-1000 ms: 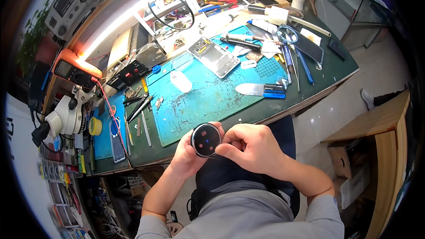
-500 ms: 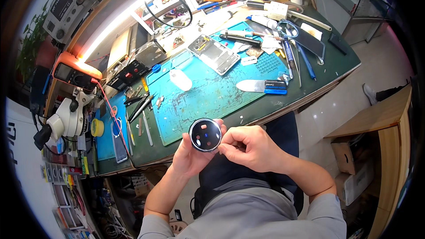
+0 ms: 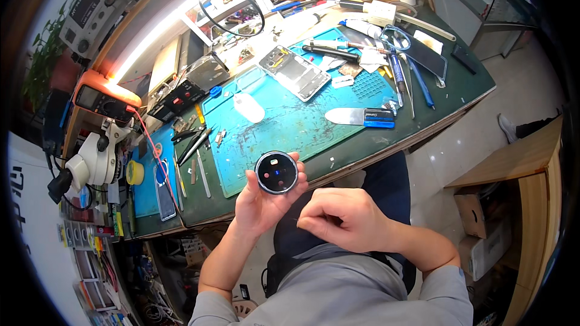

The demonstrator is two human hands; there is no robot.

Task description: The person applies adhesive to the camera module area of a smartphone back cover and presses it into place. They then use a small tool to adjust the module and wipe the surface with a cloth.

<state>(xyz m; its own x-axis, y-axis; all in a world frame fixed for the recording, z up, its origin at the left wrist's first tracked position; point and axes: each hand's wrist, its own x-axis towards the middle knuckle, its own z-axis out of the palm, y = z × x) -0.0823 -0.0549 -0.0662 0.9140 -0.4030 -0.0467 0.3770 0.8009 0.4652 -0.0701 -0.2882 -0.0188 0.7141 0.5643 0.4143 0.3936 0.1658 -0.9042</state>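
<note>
— What is the left hand (image 3: 263,199) doing?

— It grips a round black disc (image 3: 277,172) with a metal rim, fingers curled around its edge, just below the middle of the frame and in front of the near edge of the green workbench (image 3: 465,87).

— And the right hand (image 3: 344,220)?

— Lower, right of centre, loosely curled, apart from the disc. It may pinch something tiny; the view is too small to tell.

— What lies above them?

— A blue work mat (image 3: 290,127) carrying an opened phone frame (image 3: 295,73) and a flat metal spatula (image 3: 359,116).
</note>
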